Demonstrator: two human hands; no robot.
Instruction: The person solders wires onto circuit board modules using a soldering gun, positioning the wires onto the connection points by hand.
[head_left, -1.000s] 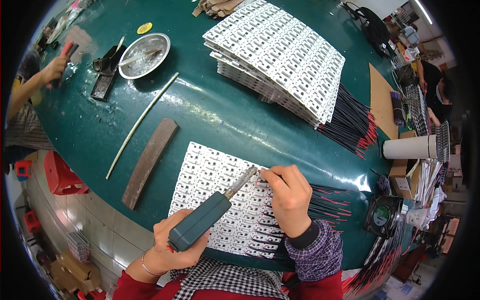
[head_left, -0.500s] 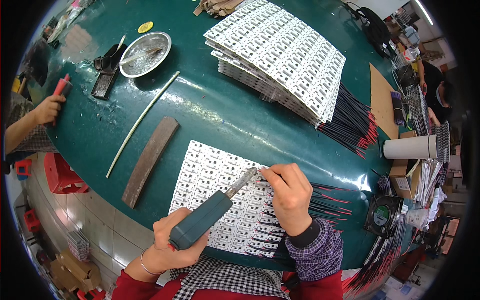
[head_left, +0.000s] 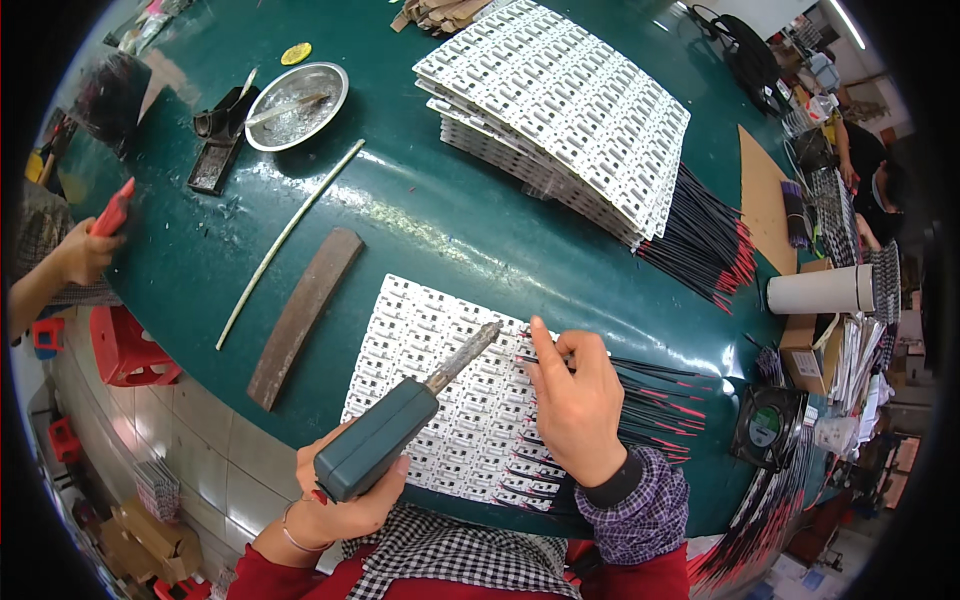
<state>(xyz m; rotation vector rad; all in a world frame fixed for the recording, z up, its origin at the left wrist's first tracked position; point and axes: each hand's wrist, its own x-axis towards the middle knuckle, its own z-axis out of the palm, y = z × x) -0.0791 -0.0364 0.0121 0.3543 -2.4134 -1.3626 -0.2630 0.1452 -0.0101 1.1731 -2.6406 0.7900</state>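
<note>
My left hand (head_left: 345, 515) is wrapped round the dark green handle of a soldering iron (head_left: 378, 438). The iron's metal tip points up and right, over the upper right part of a white circuit board panel (head_left: 425, 350) covered with small dark parts. On the panel's right edge rests my right hand (head_left: 585, 410), index finger stretched out and apart from the thumb; I see nothing held in it. Black wires with red ends (head_left: 655, 410) run out from the panel's right side, passing partly beneath that hand.
Beyond the panel stands a stack of similar panels (head_left: 570, 110) with bundled wires (head_left: 705, 240). A curved brown bar (head_left: 305, 320), a thin pale rod (head_left: 290, 245) and a metal bowl (head_left: 300, 128) lie left. A co-worker's hand (head_left: 88, 252) holds a red tool (head_left: 115, 210). A fan (head_left: 768, 428) sits right.
The soldering iron has drawn back down and left from the panel's edge. My right hand has moved slightly down, its pinch loosened and the index finger extended.
</note>
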